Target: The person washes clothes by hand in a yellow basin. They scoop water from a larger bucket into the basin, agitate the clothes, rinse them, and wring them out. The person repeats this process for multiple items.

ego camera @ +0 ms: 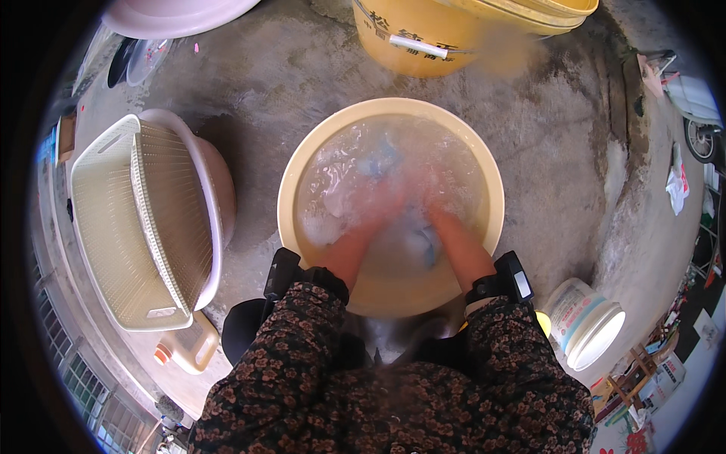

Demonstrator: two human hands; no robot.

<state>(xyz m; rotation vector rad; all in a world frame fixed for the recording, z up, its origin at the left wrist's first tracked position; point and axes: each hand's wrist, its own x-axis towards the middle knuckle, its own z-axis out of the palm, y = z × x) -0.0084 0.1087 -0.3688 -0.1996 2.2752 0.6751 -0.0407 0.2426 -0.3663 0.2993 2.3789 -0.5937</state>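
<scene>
A round cream plastic basin [287, 187] of cloudy, sudsy water stands before me. Both my forearms reach into it. My left hand [387, 190] lies under the water left of the middle, close to a pale blue cloth [381, 159] and whitish fabric [338, 196]. My right hand [429, 190] is also under water, right of the middle; a bluish-grey piece of cloth [422, 244] lies below it, between the forearms. Blur and murky water hide the fingers of both hands, so what they grip does not show. A black device is strapped round each wrist.
Left on the concrete floor stand a cream perforated basket [108, 227], a pinkish basin [218, 181] and a jug with an orange cap [195, 346]. A yellow bucket [397, 57] is beyond the basin, a pink basin [176, 17] at upper left, a white-lidded bucket [584, 323] at lower right.
</scene>
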